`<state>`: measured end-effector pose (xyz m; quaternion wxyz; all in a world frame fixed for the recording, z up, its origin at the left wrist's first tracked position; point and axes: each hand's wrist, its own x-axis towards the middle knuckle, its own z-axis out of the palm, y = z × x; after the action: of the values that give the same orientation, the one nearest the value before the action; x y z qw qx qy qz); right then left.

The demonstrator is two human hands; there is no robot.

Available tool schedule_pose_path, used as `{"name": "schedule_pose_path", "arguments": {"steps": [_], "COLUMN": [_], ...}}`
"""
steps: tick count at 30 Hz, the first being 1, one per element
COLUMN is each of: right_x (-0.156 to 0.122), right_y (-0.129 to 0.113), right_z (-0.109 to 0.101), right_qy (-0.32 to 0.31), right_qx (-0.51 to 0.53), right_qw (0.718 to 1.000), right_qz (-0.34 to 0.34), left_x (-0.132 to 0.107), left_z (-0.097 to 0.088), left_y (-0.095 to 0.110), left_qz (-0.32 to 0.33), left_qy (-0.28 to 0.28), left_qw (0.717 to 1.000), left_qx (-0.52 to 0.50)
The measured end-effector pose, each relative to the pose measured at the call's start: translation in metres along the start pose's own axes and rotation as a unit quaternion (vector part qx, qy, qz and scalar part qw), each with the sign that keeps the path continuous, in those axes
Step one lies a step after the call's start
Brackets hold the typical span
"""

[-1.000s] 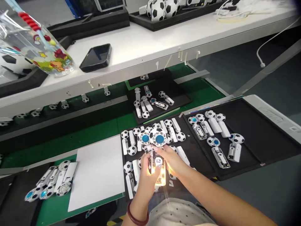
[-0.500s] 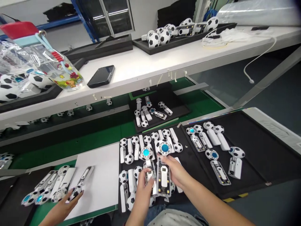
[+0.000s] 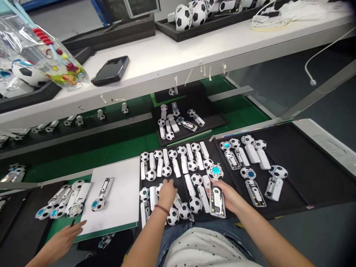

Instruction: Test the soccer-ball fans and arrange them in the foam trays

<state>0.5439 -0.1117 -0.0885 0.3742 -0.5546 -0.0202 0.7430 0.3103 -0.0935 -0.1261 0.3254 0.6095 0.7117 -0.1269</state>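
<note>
Pinching a gadget [image 3: 217, 196] in the right hand [image 3: 228, 194], just right of the lower centre of the frame, ball-patterned head toward the top and clear front turned up; gripped from one side near the neck, with fingers mostly hidden beneath. Could twist or slip out of so one-sided a hold, probably landing on the black tray [image 3: 228, 172] or dropping past its near edge toward the jeans [image 3: 168, 240], scuffing or cracking the clear front. Reaching at the lower centre with the left hand [image 3: 168, 191], fingers bent down among the white gadgets [image 3: 190, 185]; cannot tell, from behind the knuckles, about any pinch there. Might knock rows crooked, being so closely packed, with heads round enough to roll. Might also mistake one for another among so many lookalikes. Worth keeping the right forearm [image 3: 264, 228] high, to avoid sweeping loose gadgets [image 3: 255, 193] across the right-hand tray [image 3: 300, 163] at the right of the frame. Worth minding, too, at lower left: a co-worker's hand [image 3: 65, 237] near the white sheet [image 3: 119, 207] and its lone gadget [image 3: 102, 194], possibly bumped by a wide swing that way.
</note>
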Motion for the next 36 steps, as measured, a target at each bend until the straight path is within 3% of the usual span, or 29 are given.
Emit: {"name": "schedule_pose_path", "arguments": {"steps": [3, 8, 16, 18, 21, 24, 26, 28, 32, 34, 36], "right_x": [-0.001, 0.004, 0.015, 0.018, 0.027, 0.050, 0.073, 0.100, 0.151, 0.169, 0.181], "right_y": [0.003, -0.002, -0.026, -0.033, -0.043, -0.057, -0.069, -0.083, -0.105, -0.110, -0.113], "right_z": [0.001, -0.008, -0.023, -0.029, -0.041, -0.050, -0.051, -0.047, -0.024, -0.012, -0.005], "right_qy": [-0.005, 0.020, 0.056, 0.049, 0.046, 0.059, 0.089, 0.133, 0.208, 0.230, 0.242], "right_qx": [0.010, 0.026, 0.028, 0.014, -0.028, -0.110, -0.188, -0.278, -0.439, -0.501, -0.553], "right_qw": [1.000, 0.999, 0.997, 0.996, 0.993, 0.980, 0.960, 0.928, 0.848, 0.810, 0.776], "right_qz": [-0.002, -0.005, -0.045, -0.069, -0.108, -0.155, -0.188, -0.210, -0.212, -0.199, -0.183], "left_x": [0.023, 0.028, 0.052, 0.044, 0.012, -0.029, -0.050, -0.060, -0.056, -0.050, -0.044], "left_z": [0.008, 0.023, 0.027, 0.018, 0.003, 0.008, 0.028, 0.056, 0.097, 0.102, 0.100], "left_y": [0.008, 0.005, 0.007, 0.009, 0.006, -0.007, -0.018, -0.026, -0.030, -0.025, -0.017], "left_qz": [0.031, 0.062, 0.047, 0.053, 0.081, 0.103, 0.110, 0.097, 0.041, 0.038, 0.052], "left_qy": [0.010, 0.019, 0.052, 0.084, 0.158, 0.196, 0.156, 0.076, -0.094, -0.127, -0.092], "left_qw": [0.999, 0.996, 0.997, 0.995, 0.984, 0.974, 0.981, 0.992, 0.991, 0.986, 0.988], "left_qx": [0.026, 0.062, 0.039, 0.015, -0.024, -0.044, -0.045, -0.021, 0.081, 0.098, 0.108]}}
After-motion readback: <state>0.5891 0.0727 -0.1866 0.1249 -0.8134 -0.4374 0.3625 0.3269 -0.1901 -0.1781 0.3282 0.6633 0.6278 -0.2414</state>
